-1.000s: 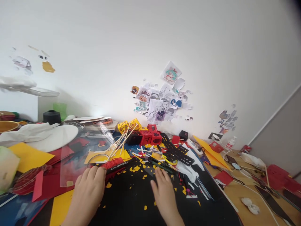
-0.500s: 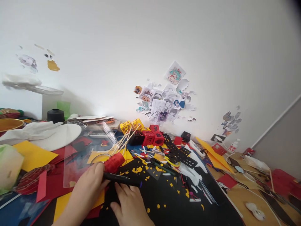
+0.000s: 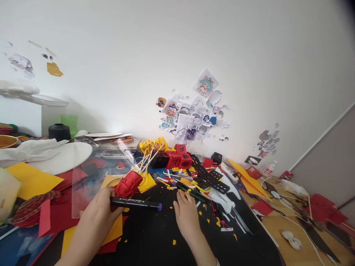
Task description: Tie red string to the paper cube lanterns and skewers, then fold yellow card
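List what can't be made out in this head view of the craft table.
- Writing on the black marker: too small to read.
- Left hand palm and grip on the marker and the red paper bundle: hidden by the hand's own back.
- What the right hand fingertips touch: lost in the clutter of tools beyond them.
- Both forearms: cut off by the bottom edge.
- Green object at far left: blurred and cut off by the left edge.

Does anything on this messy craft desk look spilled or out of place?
Yes. Small yellow paper scraps lie scattered over the black sheet near the right hand. The left hand holds a black marker against a red bundle of loosely splayed wooden sticks.
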`<state>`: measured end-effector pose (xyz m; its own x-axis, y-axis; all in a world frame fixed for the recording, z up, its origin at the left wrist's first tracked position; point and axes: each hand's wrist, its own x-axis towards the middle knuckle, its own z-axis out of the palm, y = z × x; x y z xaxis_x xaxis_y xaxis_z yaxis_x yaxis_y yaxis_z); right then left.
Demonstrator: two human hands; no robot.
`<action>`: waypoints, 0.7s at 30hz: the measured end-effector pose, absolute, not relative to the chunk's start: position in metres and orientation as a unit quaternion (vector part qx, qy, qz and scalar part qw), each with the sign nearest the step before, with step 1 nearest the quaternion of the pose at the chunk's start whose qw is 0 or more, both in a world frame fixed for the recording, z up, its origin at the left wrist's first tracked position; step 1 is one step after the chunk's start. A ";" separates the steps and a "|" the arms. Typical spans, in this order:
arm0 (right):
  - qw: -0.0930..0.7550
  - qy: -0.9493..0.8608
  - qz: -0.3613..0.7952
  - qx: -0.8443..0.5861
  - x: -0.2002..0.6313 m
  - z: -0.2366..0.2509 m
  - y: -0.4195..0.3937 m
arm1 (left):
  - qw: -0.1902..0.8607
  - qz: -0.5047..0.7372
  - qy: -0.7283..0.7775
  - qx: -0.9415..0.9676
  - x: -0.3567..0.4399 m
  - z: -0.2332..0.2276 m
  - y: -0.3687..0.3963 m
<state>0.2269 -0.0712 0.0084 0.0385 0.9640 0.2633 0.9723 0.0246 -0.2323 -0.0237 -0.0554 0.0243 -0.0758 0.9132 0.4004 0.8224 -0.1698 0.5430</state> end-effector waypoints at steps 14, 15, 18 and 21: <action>0.191 -0.779 0.041 -0.595 0.188 -0.004 -0.056 | 0.068 0.346 0.642 0.681 -0.027 0.016 -0.051; 0.189 -0.767 0.033 -0.613 0.202 -0.006 -0.055 | 0.069 0.345 0.643 0.681 -0.027 0.016 -0.051; 0.187 -0.730 -0.002 -0.658 0.235 -0.008 -0.054 | 0.069 0.356 0.638 0.679 -0.028 0.019 -0.052; 0.189 -0.696 -0.033 -0.692 0.238 -0.001 -0.057 | 0.069 0.373 0.632 0.675 -0.028 0.026 -0.054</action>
